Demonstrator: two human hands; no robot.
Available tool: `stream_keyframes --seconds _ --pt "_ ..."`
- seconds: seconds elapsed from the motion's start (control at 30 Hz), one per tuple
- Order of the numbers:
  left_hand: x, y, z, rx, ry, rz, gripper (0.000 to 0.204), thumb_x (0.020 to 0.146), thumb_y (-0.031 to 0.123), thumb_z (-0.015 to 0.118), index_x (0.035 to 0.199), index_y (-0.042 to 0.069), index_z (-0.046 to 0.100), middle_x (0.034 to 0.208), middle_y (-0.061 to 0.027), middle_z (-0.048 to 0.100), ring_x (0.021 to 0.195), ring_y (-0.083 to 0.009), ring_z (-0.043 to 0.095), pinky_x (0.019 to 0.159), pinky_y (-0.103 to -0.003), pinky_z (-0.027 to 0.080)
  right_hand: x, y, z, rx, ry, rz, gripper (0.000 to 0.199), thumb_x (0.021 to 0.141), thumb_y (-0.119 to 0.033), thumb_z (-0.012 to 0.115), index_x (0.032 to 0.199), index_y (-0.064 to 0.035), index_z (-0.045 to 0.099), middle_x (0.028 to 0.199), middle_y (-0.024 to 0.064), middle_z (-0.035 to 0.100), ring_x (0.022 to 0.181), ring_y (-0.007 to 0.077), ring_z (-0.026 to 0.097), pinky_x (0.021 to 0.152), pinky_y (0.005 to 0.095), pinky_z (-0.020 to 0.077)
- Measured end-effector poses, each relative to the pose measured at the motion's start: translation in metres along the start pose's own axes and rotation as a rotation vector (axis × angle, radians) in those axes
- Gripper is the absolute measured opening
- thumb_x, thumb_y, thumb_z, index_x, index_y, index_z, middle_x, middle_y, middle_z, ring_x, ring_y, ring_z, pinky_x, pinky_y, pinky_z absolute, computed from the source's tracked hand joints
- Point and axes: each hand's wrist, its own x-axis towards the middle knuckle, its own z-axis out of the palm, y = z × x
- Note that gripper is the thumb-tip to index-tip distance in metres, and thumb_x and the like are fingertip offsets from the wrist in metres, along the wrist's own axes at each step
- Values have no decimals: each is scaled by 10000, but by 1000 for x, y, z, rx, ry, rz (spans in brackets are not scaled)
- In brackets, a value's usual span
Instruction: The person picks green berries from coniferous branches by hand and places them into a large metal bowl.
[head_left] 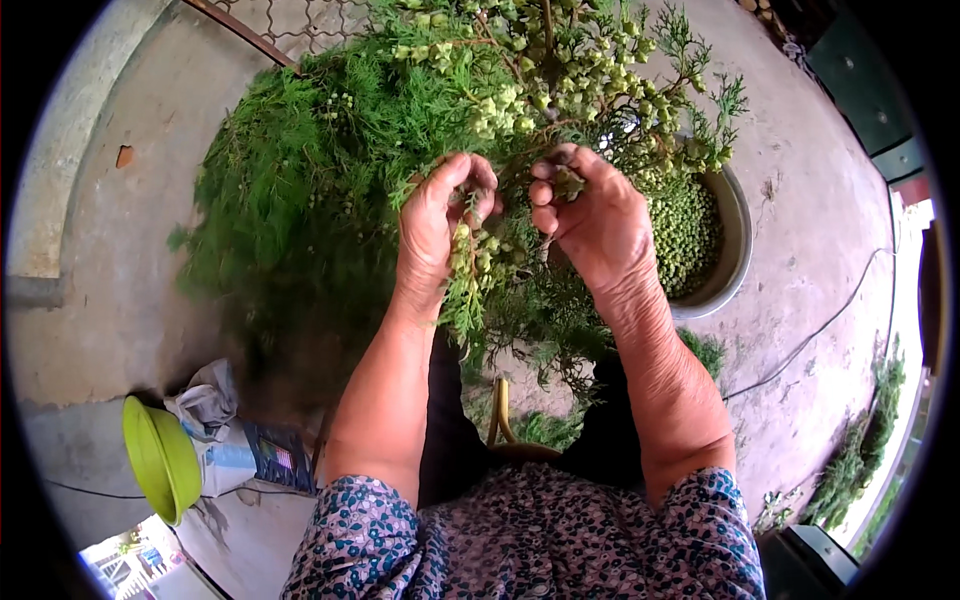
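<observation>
My left hand (437,215) is closed round an evergreen sprig (467,275) that hangs down past the wrist, with pale green seed cones among its scaly leaves. Just to the right, my right hand (605,220) is curled, palm up, with at least one green cone (568,183) at its fingers. Beyond both hands rises a larger branch (600,70) thick with pale green cones. At the right, partly behind my right forearm, a round metal basin (742,235) holds many loose green cones (688,235).
Cut evergreen foliage (310,170) is heaped at the left, by a metal grille (305,20). A lime-green plastic basin (160,460) leans beside a bag (225,455) at lower left. A thin cable (815,335) crosses the concrete floor at right, near more greenery (860,440).
</observation>
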Motion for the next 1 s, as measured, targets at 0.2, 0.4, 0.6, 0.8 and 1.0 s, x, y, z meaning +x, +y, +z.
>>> stream_keyframes --seconds 0.2,0.4,0.6,0.8,1.0 --pt "14 -10 -9 -161 -64 -37 313 917 324 369 839 46 489 570 0 427 504 -91 368 587 -226 344 -5 0 4 -638 106 40 103 832 -134 586 827 -34 607 598 -6 535 502 62 457 414 199 345" --pt "15 -11 -8 -280 -81 -56 301 918 320 372 853 46 479 562 -1 414 517 -103 378 611 -230 352 -8 5 6 -1115 47 -28 152 802 -113 599 909 -9 626 623 -2 560 521 55 433 478 218 367" --pt "18 -13 -8 -245 -73 -12 220 886 226 453 828 22 510 532 10 422 485 -84 377 624 -255 399 -6 -1 7 -943 103 282 210 825 -156 578 941 17 598 528 -36 426 426 52 342 387 211 249" --pt "13 -9 -5 -194 -95 -6 161 846 165 497 847 6 525 546 20 414 506 -70 378 602 -235 386 0 6 2 -933 100 361 156 816 -148 593 824 8 581 534 -19 454 399 50 344 354 208 237" --pt "6 5 -1 155 -23 -22 143 743 132 560 823 32 624 634 32 507 635 -48 456 591 -195 353 -1 1 -5 -485 62 416 102 801 -94 584 744 -11 571 543 5 470 370 71 355 336 225 246"
